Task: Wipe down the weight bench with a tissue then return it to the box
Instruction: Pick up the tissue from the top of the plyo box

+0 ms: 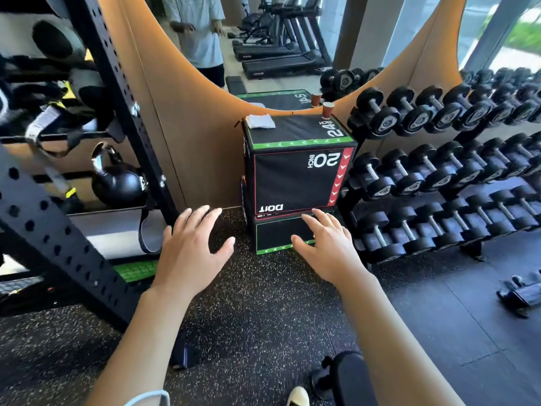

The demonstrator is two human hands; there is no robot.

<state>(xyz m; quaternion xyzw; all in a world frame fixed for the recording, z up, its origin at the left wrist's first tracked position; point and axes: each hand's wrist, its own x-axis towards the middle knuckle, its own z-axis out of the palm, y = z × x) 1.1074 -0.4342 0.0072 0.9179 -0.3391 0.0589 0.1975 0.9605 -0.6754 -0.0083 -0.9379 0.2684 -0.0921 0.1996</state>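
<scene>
A white folded tissue (260, 121) lies on the back left corner of the top of a black plyo box (295, 174) marked 24 and 20 inch. That box stands on a second, lower black box (275, 234) against the wall. My left hand (191, 244) and my right hand (328, 247) are both stretched out in front of me, palms down, fingers spread, holding nothing. They hover well short of the tissue, at the level of the lower box. A black padded end of the weight bench (351, 376) shows at the bottom edge.
A brown paper cup (327, 109) stands on the box's back right corner. A dumbbell rack (445, 171) fills the right side. A black perforated rack frame (96, 142) with a kettlebell (117, 183) stands on the left. A mirror (278, 48) hangs behind the box.
</scene>
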